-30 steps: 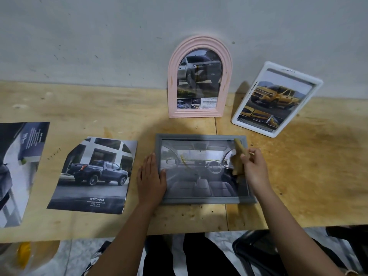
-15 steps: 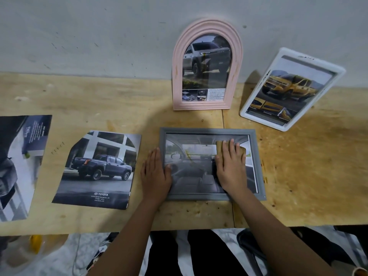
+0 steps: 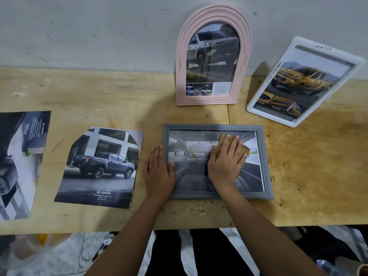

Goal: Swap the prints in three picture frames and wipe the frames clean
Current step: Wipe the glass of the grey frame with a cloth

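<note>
On grey frame (image 3: 217, 127), right hand (image 3: 226, 164) (pinching before) presses cloth (image 3: 244, 150) flat.

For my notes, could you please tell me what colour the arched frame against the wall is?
The arched frame is pale pink, best seen in the head view.

**Parts I cannot make out from here**

The right hand (image 3: 225, 164) lies flat over the cloth (image 3: 245, 150), so I see only its corners past the fingers (image 3: 233, 145). That hand and the left hand (image 3: 158, 174) hide parts of the grey frame (image 3: 265, 162) and its print. The leftmost print (image 3: 20, 156) is cut by the picture's edge. Text in the pink frame (image 3: 181, 80) is too small to read. The white frame (image 3: 268, 116) is smeared.
</note>
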Available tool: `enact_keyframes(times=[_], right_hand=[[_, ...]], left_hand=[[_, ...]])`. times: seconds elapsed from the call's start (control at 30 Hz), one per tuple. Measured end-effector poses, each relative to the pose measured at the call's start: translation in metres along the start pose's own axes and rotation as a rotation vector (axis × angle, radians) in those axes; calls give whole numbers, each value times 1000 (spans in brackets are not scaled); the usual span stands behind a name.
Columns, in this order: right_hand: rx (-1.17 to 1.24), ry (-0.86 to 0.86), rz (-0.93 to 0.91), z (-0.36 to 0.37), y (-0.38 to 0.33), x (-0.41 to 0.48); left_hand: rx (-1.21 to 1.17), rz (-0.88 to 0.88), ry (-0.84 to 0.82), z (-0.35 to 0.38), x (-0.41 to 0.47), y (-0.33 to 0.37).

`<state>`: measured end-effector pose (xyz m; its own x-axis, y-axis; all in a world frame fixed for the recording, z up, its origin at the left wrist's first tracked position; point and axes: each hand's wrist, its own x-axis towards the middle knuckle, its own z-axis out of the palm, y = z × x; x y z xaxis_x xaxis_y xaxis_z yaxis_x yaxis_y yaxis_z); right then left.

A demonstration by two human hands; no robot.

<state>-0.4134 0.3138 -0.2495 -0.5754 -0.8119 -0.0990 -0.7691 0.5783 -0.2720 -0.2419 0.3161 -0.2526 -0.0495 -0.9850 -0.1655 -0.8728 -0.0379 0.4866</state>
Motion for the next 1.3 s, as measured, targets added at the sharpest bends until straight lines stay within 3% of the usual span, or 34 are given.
enact_keyframes(times=[0.33,0.9,1.3], right_hand=[[-1,48,-48,11,-21,-5],[-125,7,-286,16,-26,-8],[-104,-206,-599,5,-16,-2]], left_hand=[[14,1,16,1,0,1],[21,-13,15,0,0,2],[26,-7,31,0,-1,3]])
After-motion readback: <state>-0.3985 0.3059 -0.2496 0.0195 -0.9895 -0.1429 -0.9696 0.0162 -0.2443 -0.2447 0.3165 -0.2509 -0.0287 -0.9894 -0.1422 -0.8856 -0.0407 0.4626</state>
